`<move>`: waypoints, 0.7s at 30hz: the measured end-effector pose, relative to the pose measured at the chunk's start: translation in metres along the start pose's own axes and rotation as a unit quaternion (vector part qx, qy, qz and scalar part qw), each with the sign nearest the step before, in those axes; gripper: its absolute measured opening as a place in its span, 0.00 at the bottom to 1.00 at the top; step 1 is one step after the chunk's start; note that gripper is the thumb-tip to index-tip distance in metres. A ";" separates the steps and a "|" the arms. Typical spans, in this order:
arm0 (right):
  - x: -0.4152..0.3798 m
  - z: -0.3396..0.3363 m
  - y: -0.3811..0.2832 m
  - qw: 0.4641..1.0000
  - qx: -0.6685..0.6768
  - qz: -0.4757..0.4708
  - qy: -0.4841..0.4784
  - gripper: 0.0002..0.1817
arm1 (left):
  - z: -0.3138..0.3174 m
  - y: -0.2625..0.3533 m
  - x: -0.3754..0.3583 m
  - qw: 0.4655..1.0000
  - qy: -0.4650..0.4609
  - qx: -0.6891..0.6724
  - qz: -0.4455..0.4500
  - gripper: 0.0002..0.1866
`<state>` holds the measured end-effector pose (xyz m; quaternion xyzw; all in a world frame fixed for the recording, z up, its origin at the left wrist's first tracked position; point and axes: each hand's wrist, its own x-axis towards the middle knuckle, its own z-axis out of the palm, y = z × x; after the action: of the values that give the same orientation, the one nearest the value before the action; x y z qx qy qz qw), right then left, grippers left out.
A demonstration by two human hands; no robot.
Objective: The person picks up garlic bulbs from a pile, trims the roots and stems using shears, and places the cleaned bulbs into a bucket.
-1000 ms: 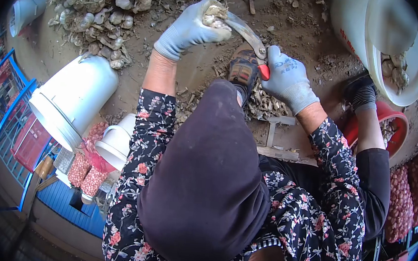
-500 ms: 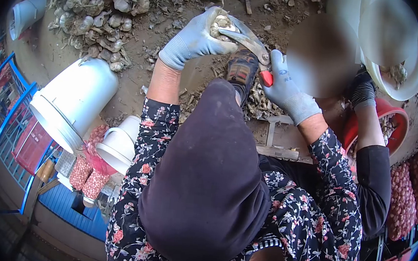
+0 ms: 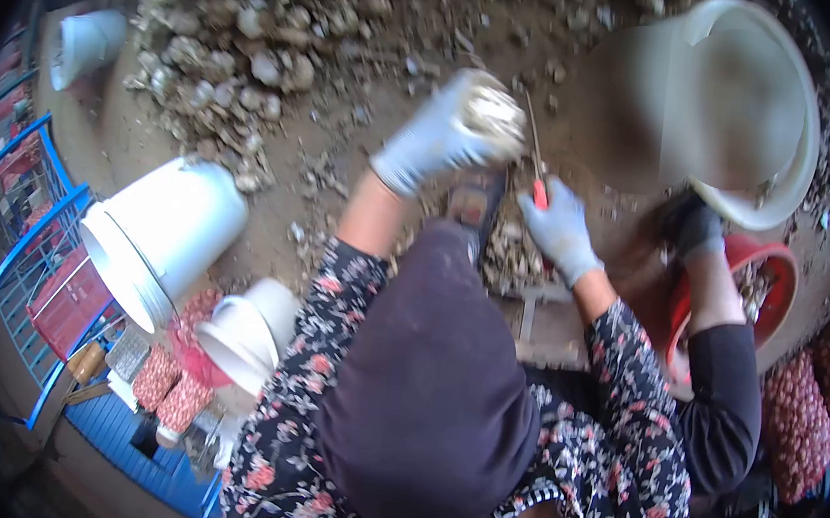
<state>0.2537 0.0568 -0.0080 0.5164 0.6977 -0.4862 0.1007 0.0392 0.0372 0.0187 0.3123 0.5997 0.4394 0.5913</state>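
Observation:
My left hand [image 3: 427,135], in a pale grey-blue knitted glove, is closed around a garlic bulb [image 3: 495,114], blurred by motion, above my shoe [image 3: 472,205]. In a matching glove, my right hand [image 3: 560,231] grips red-handled shears [image 3: 539,183] just to the right. Their thin blades point upward, seen nearly edge-on, with a small gap between them and the bulb. Below the hands, a heap of garlic trimmings [image 3: 513,258] lies beside my shoe.
A big garlic pile [image 3: 247,33] covers the ground at upper left. White buckets [image 3: 173,226] lie tipped at left. On the right are a large pale tub [image 3: 793,176], a red bucket [image 3: 784,270], a co-worker's dark-gloved hand [image 3: 695,226] and net sacks of garlic [image 3: 797,426].
The shears have come away from the garlic bulb; their spread blades were at it before. My left hand has shifted right and slightly down with the bulb, and the whole view has shifted.

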 end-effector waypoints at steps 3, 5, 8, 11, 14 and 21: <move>0.006 0.008 0.023 1.000 0.008 -0.004 -0.011 0.21 | 0.053 0.082 0.022 0.985 -0.119 -0.034 0.118 0.43; 0.000 -0.005 0.006 1.000 0.007 0.019 -0.024 0.20 | 0.062 0.117 0.031 0.968 -0.203 -0.094 0.117 0.41; 0.000 -0.013 -0.002 0.999 0.024 0.021 -0.021 0.20 | 0.002 0.069 0.085 0.985 0.117 0.076 0.102 0.32; 0.007 -0.012 0.001 0.998 0.028 0.046 -0.043 0.23 | -0.063 0.066 0.099 0.834 0.415 0.364 -0.013 0.27; 0.012 -0.006 0.003 0.995 0.010 0.064 -0.080 0.24 | -0.114 0.042 0.132 0.753 0.417 0.508 -0.008 0.39; 0.027 -0.005 -0.017 0.995 0.009 -0.019 -0.100 0.21 | -0.141 0.016 0.116 0.767 0.413 0.488 0.052 0.42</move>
<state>0.2298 0.0774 -0.0132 0.4531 0.6894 -0.5432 0.1561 -0.1145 0.1253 -0.0299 0.3779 0.9026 0.2040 0.0300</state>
